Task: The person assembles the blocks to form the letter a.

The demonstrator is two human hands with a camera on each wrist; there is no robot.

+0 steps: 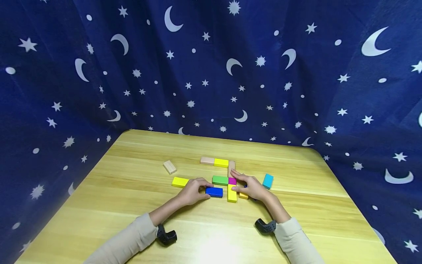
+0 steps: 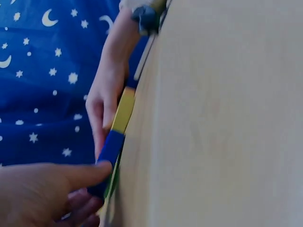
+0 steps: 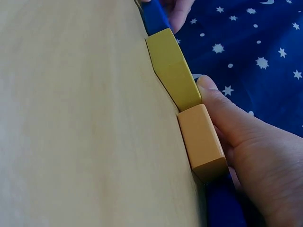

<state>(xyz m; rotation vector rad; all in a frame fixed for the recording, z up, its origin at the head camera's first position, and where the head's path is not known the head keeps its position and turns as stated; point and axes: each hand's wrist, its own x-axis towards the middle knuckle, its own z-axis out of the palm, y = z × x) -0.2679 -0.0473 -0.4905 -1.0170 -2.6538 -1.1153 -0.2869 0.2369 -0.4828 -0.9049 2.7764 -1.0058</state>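
A blue wooden block (image 1: 214,192) lies on the table, pinched between the thumb and fingers of my left hand (image 1: 192,191). Just right of it is an upright column: a pale block (image 1: 232,167) at the far end, a magenta block (image 1: 232,181), then a yellow block (image 1: 232,194) nearest me. A green block (image 1: 220,180) adjoins the magenta one. My right hand (image 1: 252,187) rests against this column, thumb touching the yellow block (image 3: 173,68) and a fingertip on the pale one. Beneath that hand, an orange block (image 3: 201,137) sits beside the yellow block.
Another yellow block (image 1: 221,162) and a pinkish block (image 1: 207,160) extend left from the column's far end. A natural wood block (image 1: 169,167) and a yellow block (image 1: 180,182) lie left. A light-blue block (image 1: 268,181) lies right; a dark blue block (image 3: 225,203) is partly hidden.
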